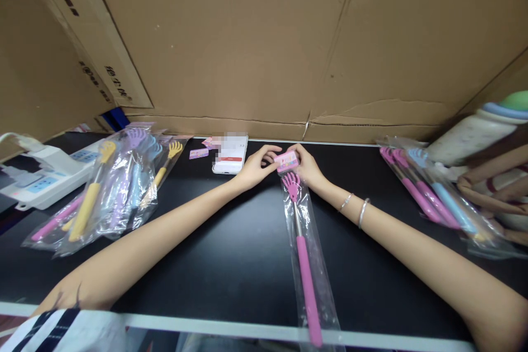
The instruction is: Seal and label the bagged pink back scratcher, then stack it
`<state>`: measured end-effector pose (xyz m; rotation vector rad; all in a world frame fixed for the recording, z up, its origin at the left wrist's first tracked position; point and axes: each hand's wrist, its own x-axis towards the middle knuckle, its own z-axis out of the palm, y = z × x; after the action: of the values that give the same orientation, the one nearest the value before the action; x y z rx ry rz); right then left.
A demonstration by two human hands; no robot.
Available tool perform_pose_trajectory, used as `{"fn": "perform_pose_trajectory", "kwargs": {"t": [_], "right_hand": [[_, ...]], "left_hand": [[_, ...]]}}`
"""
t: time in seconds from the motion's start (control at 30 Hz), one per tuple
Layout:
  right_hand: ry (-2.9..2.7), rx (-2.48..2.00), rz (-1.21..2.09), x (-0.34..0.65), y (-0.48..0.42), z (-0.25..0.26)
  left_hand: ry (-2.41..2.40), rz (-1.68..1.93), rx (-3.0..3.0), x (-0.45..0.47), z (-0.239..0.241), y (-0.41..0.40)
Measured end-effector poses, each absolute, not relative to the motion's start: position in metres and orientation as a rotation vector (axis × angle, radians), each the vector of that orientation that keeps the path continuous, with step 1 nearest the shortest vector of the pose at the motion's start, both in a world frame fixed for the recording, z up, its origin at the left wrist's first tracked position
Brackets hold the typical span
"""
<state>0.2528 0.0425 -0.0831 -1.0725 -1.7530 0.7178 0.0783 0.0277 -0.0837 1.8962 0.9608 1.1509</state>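
A pink back scratcher (pixel 304 253) in a clear plastic bag lies lengthways on the black table (pixel 231 253), its claw end far from me. At the bag's top sits a small pink label card (pixel 286 160). My left hand (pixel 256 165) pinches the card's left edge with closed fingers. My right hand (pixel 306 165) holds the card's right side, fingers curled round it. Both forearms reach across the table; the right wrist wears two thin bangles.
A heap of bagged scratchers (pixel 111 187) in yellow, purple and pink lies left, beside a white power strip (pixel 45 176). More bagged ones (pixel 433 192) lie right. A phone (pixel 230 155) and loose pink cards (pixel 198 153) sit behind. Cardboard walls (pixel 264 38) enclose the back.
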Motion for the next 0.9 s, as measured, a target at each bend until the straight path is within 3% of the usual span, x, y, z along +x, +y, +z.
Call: {"fn": "perform_pose_trajectory", "kwargs": {"t": [0.9], "right_hand": [[-1.705, -0.985, 0.811, 0.253, 0.046, -0.087]], "left_hand": [[0.966, 1.372, 1.791, 0.075, -0.086, 0.031]]}}
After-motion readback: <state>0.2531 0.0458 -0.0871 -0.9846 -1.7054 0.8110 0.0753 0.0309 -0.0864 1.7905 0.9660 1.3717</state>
